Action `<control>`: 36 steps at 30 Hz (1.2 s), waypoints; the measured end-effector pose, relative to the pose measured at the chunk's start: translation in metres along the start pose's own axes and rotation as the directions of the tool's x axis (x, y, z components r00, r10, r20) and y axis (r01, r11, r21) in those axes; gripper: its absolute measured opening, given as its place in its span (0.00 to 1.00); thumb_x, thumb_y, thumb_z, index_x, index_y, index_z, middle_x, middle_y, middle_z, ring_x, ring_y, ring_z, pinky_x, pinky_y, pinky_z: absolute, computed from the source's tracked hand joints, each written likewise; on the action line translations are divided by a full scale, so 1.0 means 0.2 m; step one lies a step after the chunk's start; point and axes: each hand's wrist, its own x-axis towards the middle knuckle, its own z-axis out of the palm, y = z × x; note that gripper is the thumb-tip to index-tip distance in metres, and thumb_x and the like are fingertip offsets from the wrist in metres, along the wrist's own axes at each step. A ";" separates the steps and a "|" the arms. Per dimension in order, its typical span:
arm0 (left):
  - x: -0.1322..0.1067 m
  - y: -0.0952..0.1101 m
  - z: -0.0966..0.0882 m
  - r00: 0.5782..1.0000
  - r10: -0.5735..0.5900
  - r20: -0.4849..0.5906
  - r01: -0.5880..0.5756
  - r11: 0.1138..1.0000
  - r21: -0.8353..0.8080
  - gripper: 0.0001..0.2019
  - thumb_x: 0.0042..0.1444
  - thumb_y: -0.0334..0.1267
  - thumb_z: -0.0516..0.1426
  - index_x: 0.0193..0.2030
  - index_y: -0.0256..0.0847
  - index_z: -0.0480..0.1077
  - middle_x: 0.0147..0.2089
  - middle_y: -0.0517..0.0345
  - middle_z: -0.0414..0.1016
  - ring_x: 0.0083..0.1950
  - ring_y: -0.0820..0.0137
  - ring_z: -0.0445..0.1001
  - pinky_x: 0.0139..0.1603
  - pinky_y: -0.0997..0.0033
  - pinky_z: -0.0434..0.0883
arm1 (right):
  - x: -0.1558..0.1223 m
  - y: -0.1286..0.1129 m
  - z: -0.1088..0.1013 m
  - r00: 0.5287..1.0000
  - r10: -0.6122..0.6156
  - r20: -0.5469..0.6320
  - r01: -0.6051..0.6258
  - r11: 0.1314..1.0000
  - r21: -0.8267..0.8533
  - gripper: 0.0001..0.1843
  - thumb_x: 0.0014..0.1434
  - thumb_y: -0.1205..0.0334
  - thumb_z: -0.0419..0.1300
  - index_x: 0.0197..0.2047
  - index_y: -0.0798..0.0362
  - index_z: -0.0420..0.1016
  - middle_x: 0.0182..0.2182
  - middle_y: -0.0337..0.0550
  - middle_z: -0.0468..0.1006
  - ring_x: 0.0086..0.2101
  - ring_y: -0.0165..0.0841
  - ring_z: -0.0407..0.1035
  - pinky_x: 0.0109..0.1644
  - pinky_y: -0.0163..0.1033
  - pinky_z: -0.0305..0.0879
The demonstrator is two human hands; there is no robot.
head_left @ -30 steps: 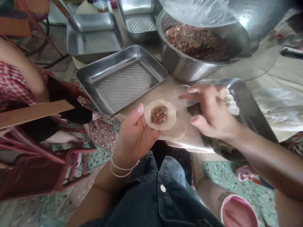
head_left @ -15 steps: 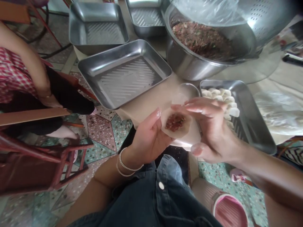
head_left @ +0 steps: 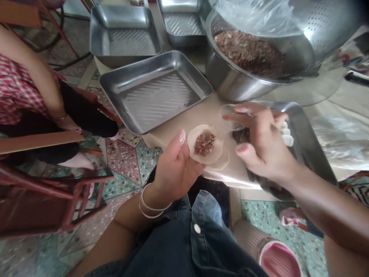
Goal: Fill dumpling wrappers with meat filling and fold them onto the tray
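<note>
My left hand cups a round dough wrapper with a spoonful of minced filling in its middle. My right hand hovers just right of it, fingers spread, the fingertips reaching into a small clear water bowl on the table. More flat wrappers lie stacked under the held one. Behind my right hand a steel tray holds several folded white dumplings, mostly hidden by the hand. A large steel bowl of minced filling stands at the back.
An empty steel tray sits left of the bowl, two more trays behind it. A colander with clear plastic rests over the big bowl. Another person in a checked top sits at left on a red chair.
My right hand left the wrapper's edge and moved up and right to the water bowl. My left hand opened the wrapper flatter and shifted slightly.
</note>
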 end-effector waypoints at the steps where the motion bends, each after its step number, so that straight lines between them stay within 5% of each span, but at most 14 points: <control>1: 0.00 -0.01 0.00 1.000 -0.014 0.024 0.014 1.000 -0.008 0.28 0.67 0.48 0.38 0.56 0.31 0.69 0.55 0.45 0.75 0.69 0.57 0.59 0.68 0.54 0.58 | -0.01 -0.04 -0.01 0.999 -0.046 -0.023 0.047 0.998 0.048 0.37 0.62 0.32 0.36 0.60 0.53 0.53 0.53 0.55 0.71 0.54 0.48 0.65 0.51 0.59 0.53; 10: 0.00 -0.01 0.02 0.984 -0.081 0.158 0.090 0.995 -0.048 0.31 0.68 0.48 0.32 0.53 0.33 0.70 0.52 0.45 0.76 0.66 0.59 0.64 0.69 0.54 0.56 | -0.09 -0.21 0.02 0.953 -0.304 0.018 0.300 0.946 0.124 0.33 0.62 0.32 0.41 0.59 0.48 0.57 0.52 0.45 0.74 0.55 0.38 0.64 0.54 0.48 0.52; 16: -0.01 0.00 0.02 0.991 -0.102 0.082 0.105 0.993 -0.044 0.30 0.67 0.49 0.35 0.59 0.32 0.67 0.52 0.48 0.77 0.66 0.58 0.64 0.69 0.55 0.55 | -0.15 -0.18 0.00 0.939 -0.340 -0.044 0.343 0.928 0.149 0.28 0.63 0.37 0.47 0.56 0.47 0.59 0.58 0.45 0.70 0.56 0.38 0.62 0.52 0.48 0.56; 20: 0.00 -0.01 0.00 0.994 -0.090 0.058 0.092 0.995 -0.043 0.30 0.67 0.50 0.37 0.60 0.29 0.65 0.57 0.43 0.74 0.67 0.57 0.63 0.68 0.56 0.58 | -0.08 -0.08 -0.04 0.985 -0.146 -0.091 0.152 0.987 0.052 0.30 0.63 0.35 0.43 0.56 0.48 0.57 0.54 0.50 0.71 0.55 0.45 0.63 0.51 0.56 0.55; 23: 0.01 0.00 -0.02 0.998 -0.047 0.038 0.048 0.998 -0.027 0.30 0.67 0.49 0.38 0.59 0.29 0.67 0.56 0.43 0.75 0.67 0.57 0.62 0.68 0.56 0.59 | 0.01 0.03 -0.03 0.992 0.073 0.107 -0.070 0.997 -0.026 0.33 0.64 0.34 0.34 0.53 0.52 0.60 0.46 0.52 0.75 0.52 0.48 0.65 0.48 0.57 0.55; 25: 0.01 0.01 -0.03 1.000 -0.009 -0.004 0.009 1.000 -0.022 0.28 0.67 0.47 0.38 0.59 0.29 0.67 0.53 0.44 0.77 0.67 0.59 0.63 0.68 0.57 0.59 | 0.06 0.10 0.00 0.965 0.095 0.245 -0.087 0.995 -0.045 0.36 0.62 0.32 0.32 0.50 0.53 0.62 0.42 0.51 0.76 0.49 0.47 0.66 0.47 0.55 0.56; 28: 0.00 0.03 -0.03 0.999 0.011 -0.046 -0.011 1.000 -0.017 0.27 0.67 0.46 0.39 0.58 0.30 0.67 0.49 0.45 0.79 0.66 0.58 0.64 0.67 0.56 0.60 | 0.09 0.13 0.03 0.952 0.065 0.299 -0.046 0.997 -0.069 0.40 0.60 0.29 0.30 0.50 0.55 0.62 0.39 0.52 0.76 0.47 0.48 0.67 0.47 0.55 0.56; 33: 0.00 0.02 -0.03 0.999 -0.008 -0.034 0.007 1.000 -0.017 0.28 0.66 0.49 0.41 0.57 0.29 0.68 0.56 0.43 0.75 0.65 0.54 0.64 0.65 0.53 0.63 | 0.03 0.01 -0.04 0.999 0.001 0.040 0.002 0.998 -0.057 0.40 0.62 0.32 0.29 0.55 0.55 0.60 0.47 0.54 0.74 0.49 0.47 0.66 0.49 0.56 0.55; 36: 0.01 0.01 -0.03 0.999 -0.042 0.022 0.042 0.999 -0.026 0.28 0.66 0.50 0.40 0.56 0.30 0.68 0.56 0.43 0.74 0.66 0.54 0.64 0.65 0.53 0.63 | -0.03 -0.11 -0.07 0.977 -0.206 -0.054 0.208 0.977 0.045 0.37 0.62 0.32 0.33 0.56 0.52 0.58 0.50 0.51 0.73 0.51 0.43 0.64 0.52 0.54 0.56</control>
